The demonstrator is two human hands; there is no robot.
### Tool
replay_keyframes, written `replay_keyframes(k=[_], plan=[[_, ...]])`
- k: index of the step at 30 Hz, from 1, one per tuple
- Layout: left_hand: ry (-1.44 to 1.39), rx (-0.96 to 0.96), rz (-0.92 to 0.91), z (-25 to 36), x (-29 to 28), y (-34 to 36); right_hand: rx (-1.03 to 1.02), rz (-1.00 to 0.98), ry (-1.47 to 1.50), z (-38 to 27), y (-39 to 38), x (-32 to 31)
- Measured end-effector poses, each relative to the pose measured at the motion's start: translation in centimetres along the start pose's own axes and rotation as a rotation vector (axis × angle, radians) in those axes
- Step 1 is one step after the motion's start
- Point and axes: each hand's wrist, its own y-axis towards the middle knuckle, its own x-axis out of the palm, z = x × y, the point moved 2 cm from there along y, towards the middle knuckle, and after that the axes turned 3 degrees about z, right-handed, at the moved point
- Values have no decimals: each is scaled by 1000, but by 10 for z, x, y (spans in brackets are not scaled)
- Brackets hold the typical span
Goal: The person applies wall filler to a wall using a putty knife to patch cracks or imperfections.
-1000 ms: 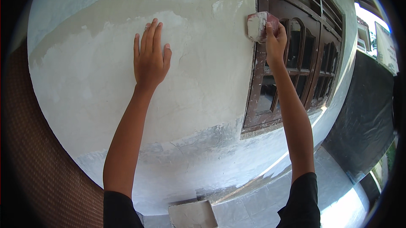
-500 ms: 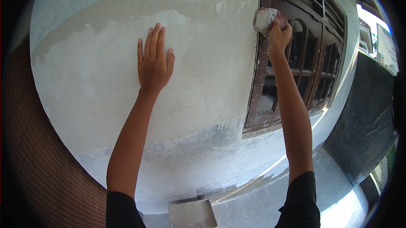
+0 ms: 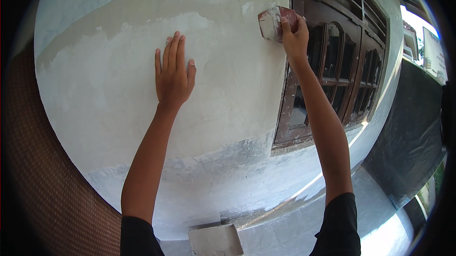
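Patchy grey-white plaster covers the wall [image 3: 118,118], its edges bent by the lens and lost in the dark rim. Brown woven material [image 3: 52,180] fills the left side, too dim there to tell what it belongs to. At the right, the brown window [image 3: 354,52] is partly covered by the right forearm, and its top runs out of view; what lies behind the panes is hard to make out. Below, the lower edge cuts off a tray [image 3: 216,242] on the floor [image 3: 304,223] and both black sleeves [image 3: 137,237].

Fingers spread, the left hand [image 3: 173,78] lies against the wall with its back showing; its palm is hidden, so how firmly it presses cannot be told. The right hand [image 3: 296,37] grips a red-brown tool [image 3: 270,26] smeared with pale plaster, thumb in front, some fingers hidden behind.

Half a second ago the tool was over the window's upper left corner; it has moved left, mostly over the wall just beside the frame. The left hand sits slightly lower than it did then.
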Motion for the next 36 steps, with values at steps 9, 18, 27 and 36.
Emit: replay_keyframes(k=[9, 18, 27, 36], plan=[[26, -13, -17, 4, -1, -12, -15, -74, 99, 15, -6, -7], [32, -16, -13, 6, -1, -23, 73, 16, 201, 16, -9, -15], [-23, -18, -11, 9, 1, -32, 234, 286, 236, 29, -7, -38], [-4, -27, -28, 11, 0, -44, 201, 174, 191, 40, -16, -49]])
